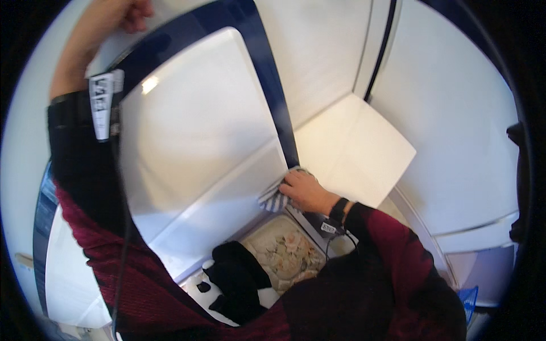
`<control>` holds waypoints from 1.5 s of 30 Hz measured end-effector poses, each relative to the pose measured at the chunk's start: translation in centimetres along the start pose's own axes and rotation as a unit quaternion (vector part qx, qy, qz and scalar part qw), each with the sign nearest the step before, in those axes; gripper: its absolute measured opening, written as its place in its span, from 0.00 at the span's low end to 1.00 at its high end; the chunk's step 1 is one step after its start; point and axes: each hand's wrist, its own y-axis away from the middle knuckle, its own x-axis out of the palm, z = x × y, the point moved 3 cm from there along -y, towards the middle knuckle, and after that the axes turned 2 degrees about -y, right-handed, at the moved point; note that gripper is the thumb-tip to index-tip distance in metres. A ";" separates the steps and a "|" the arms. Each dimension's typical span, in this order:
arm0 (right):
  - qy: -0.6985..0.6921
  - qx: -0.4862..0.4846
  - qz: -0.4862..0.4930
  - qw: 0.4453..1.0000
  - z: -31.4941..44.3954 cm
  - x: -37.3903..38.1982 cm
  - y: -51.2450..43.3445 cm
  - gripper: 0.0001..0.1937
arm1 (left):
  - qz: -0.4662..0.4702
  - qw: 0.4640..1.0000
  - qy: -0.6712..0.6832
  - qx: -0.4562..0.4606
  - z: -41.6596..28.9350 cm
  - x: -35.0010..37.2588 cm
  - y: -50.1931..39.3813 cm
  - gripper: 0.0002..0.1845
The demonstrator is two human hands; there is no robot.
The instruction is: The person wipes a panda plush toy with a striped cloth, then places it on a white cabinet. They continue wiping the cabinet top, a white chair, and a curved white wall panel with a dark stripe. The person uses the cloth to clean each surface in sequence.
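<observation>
My right hand presses a striped cloth in grey-blue and white against the lower right corner of a glossy panel, its fingers bunched over the fabric. That panel is large and pale, possibly a mirror, with a wide dark blue border. Up at the top left, my left hand is raised near the panel's upper left edge. Its fingers look curled, but the picture's edge cuts it off, and whether it touches the border is unclear.
A panda plush toy lies below the panel, beside a floral padded cushion. A white flat surface juts out at the right, near a pale upright panel. Another dark-bordered panel stands at the left. A blue mesh basket shows at the lower right.
</observation>
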 end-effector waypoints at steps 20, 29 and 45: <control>0.037 -0.262 -0.138 0.954 14.4 -3.6 -17.0 0.04 | 0.063 0.987 0.137 0.064 -1.8 -0.2 0.4 0.22; 0.140 -0.148 -0.259 0.944 6.1 -12.5 -19.7 0.13 | 0.037 0.979 0.190 0.068 -1.3 -0.4 0.8 0.22; 0.098 -0.249 -0.361 0.894 12.0 -11.8 -23.9 0.17 | -0.013 0.980 0.178 0.091 0.7 -1.0 -1.1 0.23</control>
